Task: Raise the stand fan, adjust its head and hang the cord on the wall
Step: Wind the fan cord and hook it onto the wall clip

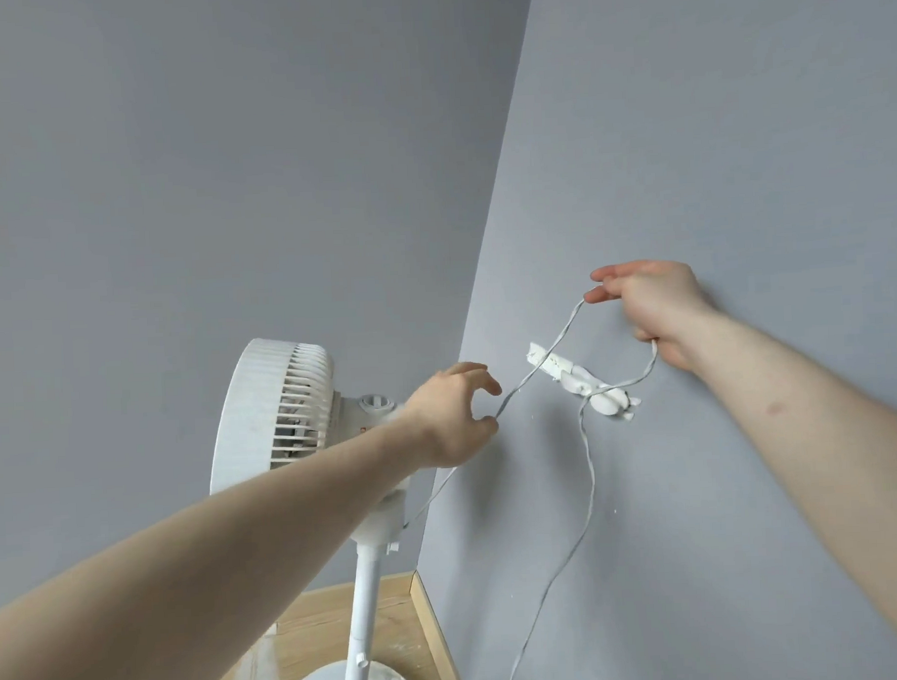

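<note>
Right hand: your right hand (651,310) pinches the cord (549,346) at the fingertips and holds a second strand low in the palm, so a loop hangs from it, close to the wall (735,121)
Left hand: your left hand (452,416) pinches the same cord lower and to the left, strand running taut between your hands
Hook: the white wall hook (582,380) sits just below your right hand; the cord already crosses it
Fan: the stand fan (280,409) stands upright behind your left wrist, looks raised
Left: settle the loop on the hook, then let go
</note>
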Available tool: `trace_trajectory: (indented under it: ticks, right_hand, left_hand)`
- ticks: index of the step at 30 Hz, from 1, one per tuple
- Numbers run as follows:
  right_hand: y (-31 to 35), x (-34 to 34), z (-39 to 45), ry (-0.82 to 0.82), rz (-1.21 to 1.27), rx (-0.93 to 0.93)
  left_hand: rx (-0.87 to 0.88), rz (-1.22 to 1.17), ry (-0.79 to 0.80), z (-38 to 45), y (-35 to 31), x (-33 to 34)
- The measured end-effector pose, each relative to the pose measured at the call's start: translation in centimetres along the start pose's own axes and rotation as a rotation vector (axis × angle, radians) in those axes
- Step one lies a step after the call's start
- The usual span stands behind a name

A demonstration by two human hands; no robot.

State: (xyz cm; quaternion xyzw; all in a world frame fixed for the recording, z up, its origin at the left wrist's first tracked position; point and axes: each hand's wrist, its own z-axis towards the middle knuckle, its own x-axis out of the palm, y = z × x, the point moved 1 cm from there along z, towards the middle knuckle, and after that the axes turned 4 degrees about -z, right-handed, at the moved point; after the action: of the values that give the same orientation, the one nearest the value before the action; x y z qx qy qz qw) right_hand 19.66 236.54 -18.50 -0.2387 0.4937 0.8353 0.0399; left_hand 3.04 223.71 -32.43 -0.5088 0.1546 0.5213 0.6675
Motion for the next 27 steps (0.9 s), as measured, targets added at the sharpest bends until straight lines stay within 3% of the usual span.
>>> trace_trajectory:
  ticks: [4, 12, 20, 27]
  right_hand:
    - [-1.5, -0.3, 0.6, -0.039, -0.067, -0.021]
    - [-3.2, -1.9, 1.6, -0.054, -0.153, -0.058]
    - [-4.7, -3.2, 0.0, -0.088, -0.658, -0.305]
    - [-6.5, -3.6, -1.1, -0.092, -0.888, -0.398]
  left_hand:
    - [-0.029, -0.081, 0.111, 2.8, -1.6, 2.3]
    - [-0.065, -0.084, -0.177, 7.1, -2.9, 4.0]
    - [-0.074, -0.027, -0.241, 10.4, -2.9, 6.1]
    - [-0.093, -0.088, -0.239, 12.1, -3.0, 8.2]
